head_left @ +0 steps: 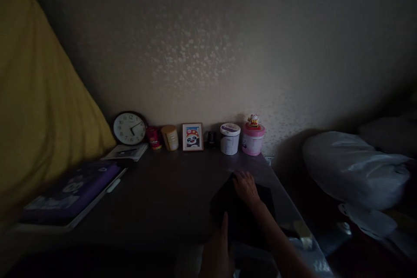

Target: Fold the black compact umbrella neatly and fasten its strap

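A black, soft-looking cloth item (243, 219), perhaps a bag or a folded garment, lies on the right part of the dark table (163, 195). Over its far edge rests my right hand (246, 186), back upward, fingers bent down onto the fabric. My left hand (216, 249) is at its near left side with one finger stretched forward against it. The other fingers of that hand are hidden in the dark. Low light blurs the outline of the cloth.
Along the wall stand a clock (130, 128), a red can (153, 137), a yellow container (170, 137), a framed panda picture (193, 137), a white tub (230, 139) and a pink tub (253, 140). A purple case (73, 191) lies left; plastic bags (355, 171) bulge right.
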A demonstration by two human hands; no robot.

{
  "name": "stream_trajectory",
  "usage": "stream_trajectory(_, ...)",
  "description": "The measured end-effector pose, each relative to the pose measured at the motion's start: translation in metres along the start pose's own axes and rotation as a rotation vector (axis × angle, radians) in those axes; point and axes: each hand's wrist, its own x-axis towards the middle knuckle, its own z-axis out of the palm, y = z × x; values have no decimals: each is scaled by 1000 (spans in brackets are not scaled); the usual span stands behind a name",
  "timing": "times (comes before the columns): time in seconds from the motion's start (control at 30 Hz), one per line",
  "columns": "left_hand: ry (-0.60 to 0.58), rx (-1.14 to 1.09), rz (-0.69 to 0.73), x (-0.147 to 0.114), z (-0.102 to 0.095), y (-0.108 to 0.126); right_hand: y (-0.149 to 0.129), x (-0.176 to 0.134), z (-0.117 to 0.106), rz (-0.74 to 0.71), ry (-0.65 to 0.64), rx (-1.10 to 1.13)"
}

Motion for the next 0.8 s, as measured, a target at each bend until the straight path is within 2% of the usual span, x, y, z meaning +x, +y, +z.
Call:
stream_trajectory(0.17,-26,14,-8,-10,-21,11,-46,-33,6,-178,-217,111)
stream_trajectory(0.27,-52,1,-48,-7,-19,9,-69,-43,4,-347,-420,254)
stream_trajectory(0.33,-59,-9,-33,-4,-12,4,-72,-47,-5,-374,-420,409)
stream_trajectory(0.43,-21,-27,28,2,1,-4,-51,-55,-25,-186,-195,517)
stream_trajectory(0.53,35,-55,80,5,13,-10,-8,-72,-39,112,87,405)
stream_trajectory(0.6,78,-44,99,7,19,-13,20,-86,-43,308,211,272)
stream_trajectory(0.7,95,-12,103,8,22,-14,45,-107,-39,501,256,170)
stream_trajectory(0.8,85,26,75,5,18,-12,46,-123,-33,586,223,266)
